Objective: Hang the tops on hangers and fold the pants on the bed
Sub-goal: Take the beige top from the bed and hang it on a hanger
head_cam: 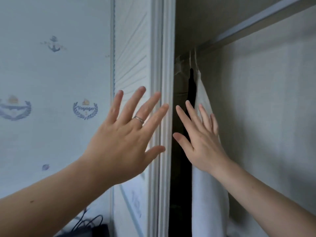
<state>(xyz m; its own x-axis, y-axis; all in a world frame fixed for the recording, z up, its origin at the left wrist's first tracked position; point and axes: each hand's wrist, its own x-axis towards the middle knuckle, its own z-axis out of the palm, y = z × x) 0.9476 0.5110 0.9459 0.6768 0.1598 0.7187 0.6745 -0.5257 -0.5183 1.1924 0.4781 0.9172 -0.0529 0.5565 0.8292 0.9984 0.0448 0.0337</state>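
I face an open wardrobe. My left hand (126, 134), a ring on one finger, is spread flat with straight fingers against the white ribbed edge of the wardrobe door (162, 65). My right hand (200, 134) reaches into the opening with straight fingers, touching a white garment (210, 194) that hangs from the rail (248, 26). A dark garment (191, 86) and a pale one (179, 79) hang just left of it on hangers. Neither hand holds anything. The bed and the pants are out of view.
Light blue wallpaper (51, 82) with nautical emblems fills the left. Black cables and a dark object (89, 226) lie at the bottom left. The wardrobe's pale inner wall (265, 108) takes up the right side.
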